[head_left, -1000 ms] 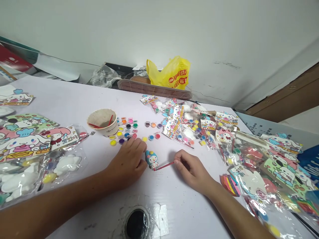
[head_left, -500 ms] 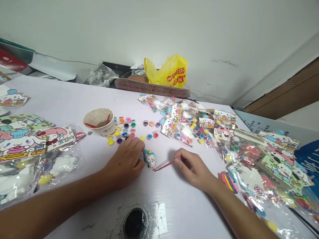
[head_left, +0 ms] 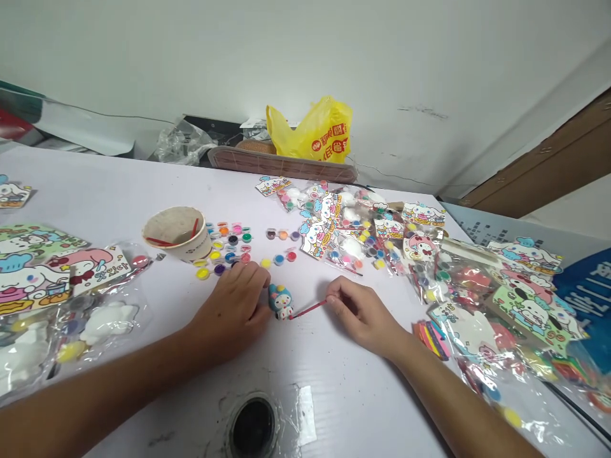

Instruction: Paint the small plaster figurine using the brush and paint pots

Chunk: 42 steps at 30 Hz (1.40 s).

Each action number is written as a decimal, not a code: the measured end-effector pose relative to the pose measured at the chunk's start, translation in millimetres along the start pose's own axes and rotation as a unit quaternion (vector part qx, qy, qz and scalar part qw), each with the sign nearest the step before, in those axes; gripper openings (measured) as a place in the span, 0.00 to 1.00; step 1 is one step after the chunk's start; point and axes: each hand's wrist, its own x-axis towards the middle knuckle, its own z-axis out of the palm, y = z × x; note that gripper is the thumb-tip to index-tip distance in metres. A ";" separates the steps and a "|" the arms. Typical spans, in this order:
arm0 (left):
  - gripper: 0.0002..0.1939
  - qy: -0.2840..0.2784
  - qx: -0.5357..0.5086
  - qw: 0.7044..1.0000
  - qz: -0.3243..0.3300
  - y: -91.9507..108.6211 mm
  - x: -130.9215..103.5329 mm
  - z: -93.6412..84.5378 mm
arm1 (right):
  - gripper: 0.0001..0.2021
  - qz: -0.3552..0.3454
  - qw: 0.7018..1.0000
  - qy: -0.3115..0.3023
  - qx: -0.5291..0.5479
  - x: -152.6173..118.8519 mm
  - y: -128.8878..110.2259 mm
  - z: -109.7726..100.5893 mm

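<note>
A small painted figurine (head_left: 281, 301) with a blue hood and a white face and body stands on the white table. My left hand (head_left: 235, 305) is closed at its left side, thumb and fingers against it; the exact contact is partly hidden behind my hand. Between the thumb and fingertips of my right hand (head_left: 358, 313) is a thin red paintbrush (head_left: 310, 309), slanting down to the left. Its tip meets the lower right of the figurine's body. Beyond my left hand lie strips of small paint pots (head_left: 233, 240) in several colours, some with lids up.
Left of the paints stands a paper cup (head_left: 200, 246) with murky water and red brushes. Packaged craft kits (head_left: 351, 222) spread over the right side, more kits (head_left: 100, 273) at left. A round black hole (head_left: 252, 427) is near the front edge. A yellow bag (head_left: 312, 133) stands at the back.
The brush tip has risen slightly from just in front of the figurine to its lower body. My left hand stays beside the figurine. The whole view has shifted a little.
</note>
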 end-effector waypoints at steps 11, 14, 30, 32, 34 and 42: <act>0.11 0.004 0.000 1.000 0.002 -0.8 -1.3 1.9 | 0.08 0.001 1.000 -0.016 0.015 -1.9 -0.2 -1.7; 0.12 -0.001 -0.003 1.000 0.000 -0.7 -1.3 0.9 | 0.09 0.001 0.999 -0.015 0.033 -3.3 1.4 -1.1; 0.14 0.000 0.004 1.000 -0.001 -0.6 -3.1 3.6 | 0.11 0.032 0.994 0.011 0.108 -3.4 7.8 5.3; 0.15 0.001 0.001 1.000 -0.001 -0.5 -3.4 3.5 | 0.11 0.043 0.992 0.014 0.115 -3.6 7.4 6.4; 0.15 0.001 0.000 1.000 0.000 0.0 -3.8 2.9 | 0.12 0.054 0.991 0.023 0.122 -3.5 6.9 7.4; 0.14 -0.009 0.009 1.000 -0.002 3.8 -1.9 0.4 | 0.15 0.115 0.977 0.068 0.169 -1.7 2.5 14.6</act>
